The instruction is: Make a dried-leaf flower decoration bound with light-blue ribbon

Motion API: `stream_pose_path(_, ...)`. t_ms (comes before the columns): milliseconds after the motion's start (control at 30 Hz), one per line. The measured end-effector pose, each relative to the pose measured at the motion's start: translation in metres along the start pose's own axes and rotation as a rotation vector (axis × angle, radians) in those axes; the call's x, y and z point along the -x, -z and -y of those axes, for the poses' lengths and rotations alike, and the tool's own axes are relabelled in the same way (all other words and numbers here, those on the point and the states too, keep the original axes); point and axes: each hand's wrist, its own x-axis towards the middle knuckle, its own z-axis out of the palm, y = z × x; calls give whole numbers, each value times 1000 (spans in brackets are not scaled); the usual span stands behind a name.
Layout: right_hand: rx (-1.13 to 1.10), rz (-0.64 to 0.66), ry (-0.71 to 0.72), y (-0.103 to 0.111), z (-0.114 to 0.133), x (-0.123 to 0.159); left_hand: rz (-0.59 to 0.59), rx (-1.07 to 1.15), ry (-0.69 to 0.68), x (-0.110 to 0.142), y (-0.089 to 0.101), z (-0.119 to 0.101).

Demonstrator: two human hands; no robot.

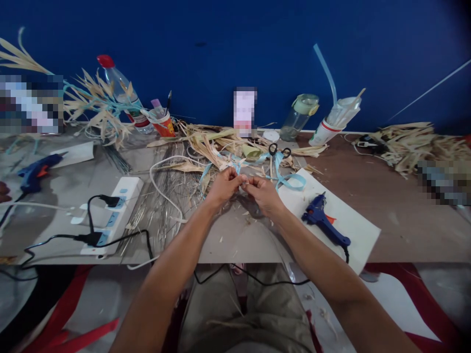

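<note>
My left hand (pixel 224 186) and my right hand (pixel 262 193) meet above the table, fingertips pinched together. Whatever lies between them is too small to make out. Just beyond the fingers spreads a pile of dried corn husks (pixel 209 142), with light-blue ribbon (pixel 292 182) trailing through it to the right. Black-handled scissors (pixel 279 151) rest at the right end of the pile. To the right of my right hand, a blue glue gun (pixel 324 220) lies on a white sheet (pixel 362 235). Thin wires (pixel 158 211) are strewn left of my left hand.
At left are a white power strip (pixel 127 193) with black plugs, another blue glue gun (pixel 37 174) and part of another person's hand (pixel 4 191). Along the blue wall stand a red-capped bottle (pixel 121 88), paper cups (pixel 326 132) and a jar (pixel 299 117). More husks (pixel 415 142) lie right.
</note>
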Motion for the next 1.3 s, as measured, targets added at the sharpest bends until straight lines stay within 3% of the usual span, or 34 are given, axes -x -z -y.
stream_pose_path(167,-208,59,-64,2,9,2,152,480,147,9,-5,-9)
stream_pose_path(300,-267,128,-75,4,12,2,130,623,169,11,-4,-13)
stream_pose_path(567,-88,30,-28,-1,2,-1,-122,425,80,5,-15,-5)
stream_pose_path(700,-53,6,-20,-3,-3,-3,-163,423,34,3,-19,1)
stream_pose_path(1300,-184,30,-46,0,7,0,26,505,85,4,-9,-7)
